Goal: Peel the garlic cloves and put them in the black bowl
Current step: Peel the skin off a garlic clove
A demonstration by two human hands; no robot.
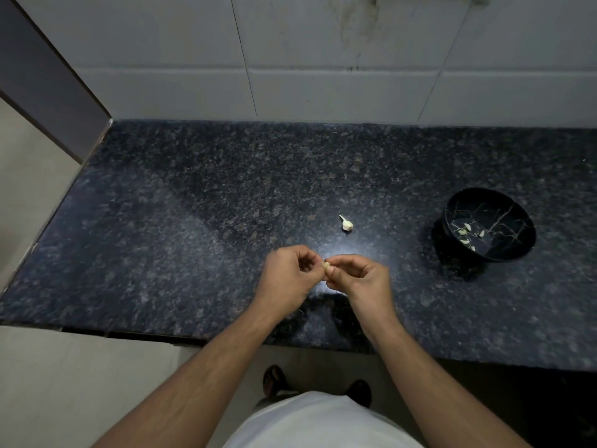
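Black gold-veined bowl (pixel 504 202), speckled counter (pixel 193 221)

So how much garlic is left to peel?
Several peeled cloves already lie in the black bowl. Both hands, left hand and right hand, pinch one clove between them. One garlic piece waits on the counter.

I get 1 view only: head camera, wide-angle, looking forward and steeply down from above. Counter (pixel 193 195) fills mid-frame, tiled wall (pixel 323 59) at top. Both forearms reach in from bottom edge; own torso and feet visible below.
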